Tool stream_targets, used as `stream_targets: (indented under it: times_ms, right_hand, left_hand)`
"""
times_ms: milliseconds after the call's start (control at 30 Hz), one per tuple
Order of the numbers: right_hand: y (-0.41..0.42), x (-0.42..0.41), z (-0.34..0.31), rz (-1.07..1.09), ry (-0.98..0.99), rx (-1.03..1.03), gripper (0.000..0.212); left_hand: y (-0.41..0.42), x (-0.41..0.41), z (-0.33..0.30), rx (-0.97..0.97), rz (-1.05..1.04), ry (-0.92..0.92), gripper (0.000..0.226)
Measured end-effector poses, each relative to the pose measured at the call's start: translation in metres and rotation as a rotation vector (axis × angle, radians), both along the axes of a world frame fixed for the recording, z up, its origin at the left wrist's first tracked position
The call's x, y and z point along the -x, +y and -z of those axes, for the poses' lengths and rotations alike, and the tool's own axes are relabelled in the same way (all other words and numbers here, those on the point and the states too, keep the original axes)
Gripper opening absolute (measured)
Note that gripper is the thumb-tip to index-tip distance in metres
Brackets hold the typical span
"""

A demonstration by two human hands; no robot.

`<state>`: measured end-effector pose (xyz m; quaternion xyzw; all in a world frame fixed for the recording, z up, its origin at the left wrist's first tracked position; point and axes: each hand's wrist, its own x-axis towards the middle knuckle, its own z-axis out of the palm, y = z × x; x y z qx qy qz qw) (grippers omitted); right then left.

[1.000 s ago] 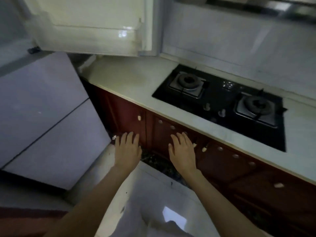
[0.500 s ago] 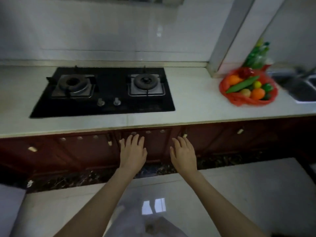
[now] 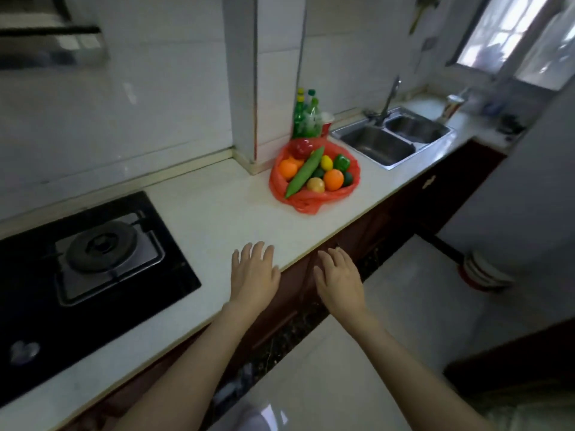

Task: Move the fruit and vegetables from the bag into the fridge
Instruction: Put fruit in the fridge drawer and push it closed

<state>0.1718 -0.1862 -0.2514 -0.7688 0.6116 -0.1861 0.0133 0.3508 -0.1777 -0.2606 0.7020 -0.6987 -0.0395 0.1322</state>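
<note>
An open red plastic bag (image 3: 306, 203) lies on the white counter (image 3: 224, 219) beside a tiled pillar. It holds a long green cucumber (image 3: 305, 172), two oranges (image 3: 333, 180), a lemon (image 3: 326, 162), a green pepper (image 3: 341, 162), a red pepper (image 3: 302, 148) and other produce. My left hand (image 3: 253, 275) hovers flat over the counter's front edge, empty, fingers apart. My right hand (image 3: 340, 279) is held out just past the edge above the cabinets, also empty and spread. Both are well short of the bag. The fridge is out of view.
A black gas hob (image 3: 87, 275) fills the counter's left. Green bottles (image 3: 306, 115) stand behind the bag. A steel double sink (image 3: 392, 136) with a tap lies to the right. Dark red cabinets (image 3: 413, 206) run below; stacked bowls (image 3: 482, 272) sit on the floor at right.
The view has swung right from the open fridge, past the hob, to the bag and sink. Both hands stay empty and spread, now nearer the counter edge.
</note>
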Motion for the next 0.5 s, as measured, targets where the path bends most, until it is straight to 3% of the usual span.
stream_targets:
  times_ms: [333, 500]
  right_hand:
    - [-0.097, 0.063, 0.013, 0.209, -0.005, -0.069, 0.042]
    - [-0.160, 0.109, 0.035, 0.189, 0.002, -0.174, 0.046]
  left_hand:
    - [-0.145, 0.043, 0.012, -0.020, 0.222, -0.080, 0.048]
    - [-0.199, 0.087, 0.033, -0.015, 0.236, -0.034, 0.041]
